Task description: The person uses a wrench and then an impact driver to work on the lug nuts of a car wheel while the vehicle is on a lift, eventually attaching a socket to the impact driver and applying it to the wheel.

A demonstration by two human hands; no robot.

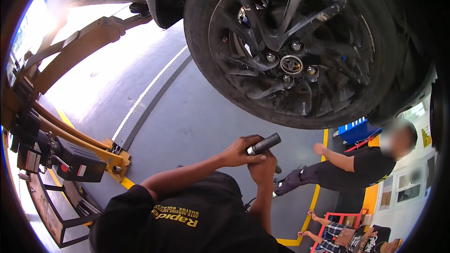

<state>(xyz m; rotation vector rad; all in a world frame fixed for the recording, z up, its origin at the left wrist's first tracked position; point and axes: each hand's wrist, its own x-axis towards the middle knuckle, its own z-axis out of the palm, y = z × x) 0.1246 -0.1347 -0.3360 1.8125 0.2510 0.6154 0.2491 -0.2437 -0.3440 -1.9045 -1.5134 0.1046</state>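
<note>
Steel, dark and cylindrical, the socket tool (264, 144) sat at lower centre of the frame, below the raised wheel (291, 47). Both hands were closed round it, left hand (240, 152) above right hand (262, 167). It looked heavy, rigid, possibly greasy; best gripped mid-barrel.

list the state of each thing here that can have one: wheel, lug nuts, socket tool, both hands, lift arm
wheel: mounted on the car, raised off the floor
lug nuts: seated on the hub
socket tool: gripped, off the wheel
left hand: closed on the socket tool
right hand: closed beneath it
lift arm: extended under the car
</note>
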